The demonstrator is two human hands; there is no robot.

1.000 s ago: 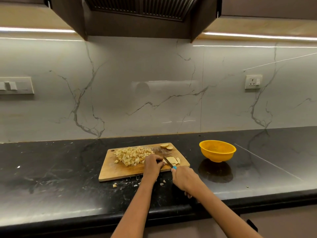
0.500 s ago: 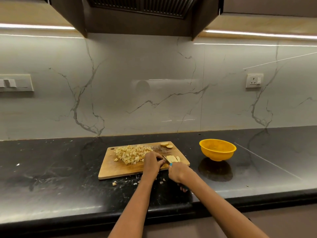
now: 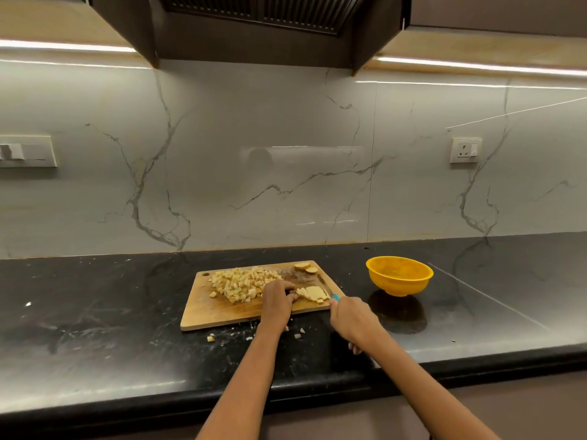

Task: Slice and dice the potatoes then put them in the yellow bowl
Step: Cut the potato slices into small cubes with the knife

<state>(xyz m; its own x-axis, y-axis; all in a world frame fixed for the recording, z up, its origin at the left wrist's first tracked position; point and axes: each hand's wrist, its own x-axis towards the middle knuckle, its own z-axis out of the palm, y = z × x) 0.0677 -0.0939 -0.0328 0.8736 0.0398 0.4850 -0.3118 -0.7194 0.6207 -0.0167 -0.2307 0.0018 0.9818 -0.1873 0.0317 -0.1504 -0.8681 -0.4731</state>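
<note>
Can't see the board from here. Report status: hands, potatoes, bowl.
Left hand steadies potato slices; right hand grips knife. Diced pile on cutting board. Yellow bowl to the right, path open.

My two arms are bare up to the bottom edge of the view; no sleeve shows. My left hand (image 3: 275,301) and my right hand (image 3: 351,320) wear no glove, ring or watch that I can see.
</note>
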